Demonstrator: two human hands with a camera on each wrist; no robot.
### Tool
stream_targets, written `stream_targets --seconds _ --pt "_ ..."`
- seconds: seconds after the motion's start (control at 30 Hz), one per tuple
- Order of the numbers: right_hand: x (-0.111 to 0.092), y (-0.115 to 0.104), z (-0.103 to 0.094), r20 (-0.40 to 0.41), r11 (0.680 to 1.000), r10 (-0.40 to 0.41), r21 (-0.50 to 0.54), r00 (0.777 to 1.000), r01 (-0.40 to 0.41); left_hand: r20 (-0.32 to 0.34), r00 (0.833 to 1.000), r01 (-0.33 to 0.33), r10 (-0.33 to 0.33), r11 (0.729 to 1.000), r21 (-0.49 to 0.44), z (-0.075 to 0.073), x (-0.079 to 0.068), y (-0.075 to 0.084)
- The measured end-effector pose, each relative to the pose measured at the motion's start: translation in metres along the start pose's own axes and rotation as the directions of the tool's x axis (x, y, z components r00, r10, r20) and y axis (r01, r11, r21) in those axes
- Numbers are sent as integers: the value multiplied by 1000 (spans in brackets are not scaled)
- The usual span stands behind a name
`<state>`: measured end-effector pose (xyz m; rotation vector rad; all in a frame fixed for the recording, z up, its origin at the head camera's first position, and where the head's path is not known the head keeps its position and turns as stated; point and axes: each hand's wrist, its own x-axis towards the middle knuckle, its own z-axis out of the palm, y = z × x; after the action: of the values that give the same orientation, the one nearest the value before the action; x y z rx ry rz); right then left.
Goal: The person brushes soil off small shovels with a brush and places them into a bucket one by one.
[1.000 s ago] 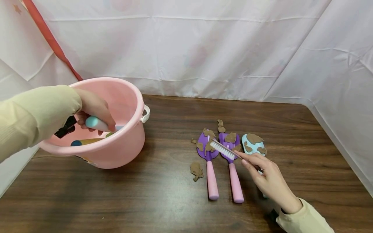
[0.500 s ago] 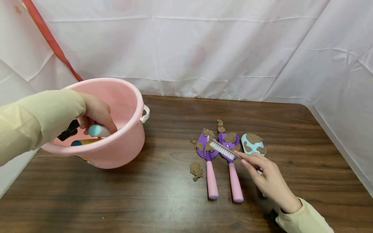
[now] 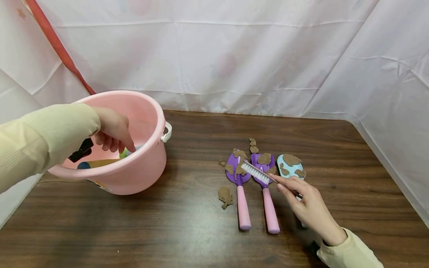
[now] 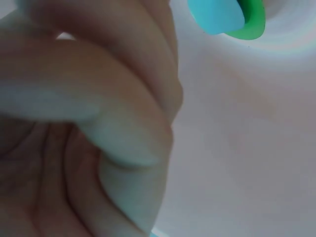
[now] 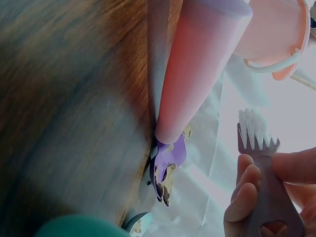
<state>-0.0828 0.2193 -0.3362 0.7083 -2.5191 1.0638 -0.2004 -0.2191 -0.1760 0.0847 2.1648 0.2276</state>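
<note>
My left hand [image 3: 115, 128] reaches down inside the pink bucket [image 3: 147, 171], fingers loosely curled with nothing visible between them. Under it, near the front wall, lie a tan-handled tool [image 3: 104, 163] with a blue end and a bit of green. The left wrist view shows light blue [image 4: 217, 15] and green [image 4: 253, 22] rounded blades in the bucket. My right hand [image 3: 311, 204] pinches a small brush [image 3: 256, 173] with white bristles. It hovers over two purple shovels [image 3: 234, 169] with pink handles, caked in brown clay.
Right of the shovels lies a light blue shovel [image 3: 291, 169] with brown clay, its handle mostly behind my right hand. Loose clay pieces [image 3: 225, 196] rest on the brown wooden table [image 3: 187, 230]. A white curtain [image 3: 221, 56] hangs behind.
My left hand lowered the white-handled tool with the teal end into the bucket and let it go; its handle no longer shows. My right hand and the brush have stayed put.
</note>
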Motion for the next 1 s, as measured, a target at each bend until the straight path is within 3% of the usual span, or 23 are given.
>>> stream_targets --seconds 0.3,0.57,0.73,1.0 --pt "0 0 1 0 1000 8 3 1000 -8 -46 999 -7 7 1000 0 -2 -3 1" --pt "0 1 3 -6 1000 0 16 1000 0 -186 981 -69 60 997 -40 -4 -9 -7" --pt "0 1 4 -5 1000 3 15 1000 -3 -319 943 -112 93 993 -44 4 -17 -6" --pt "3 0 4 0 1000 0 14 1000 0 -516 852 -126 87 991 -42 4 -34 -7"
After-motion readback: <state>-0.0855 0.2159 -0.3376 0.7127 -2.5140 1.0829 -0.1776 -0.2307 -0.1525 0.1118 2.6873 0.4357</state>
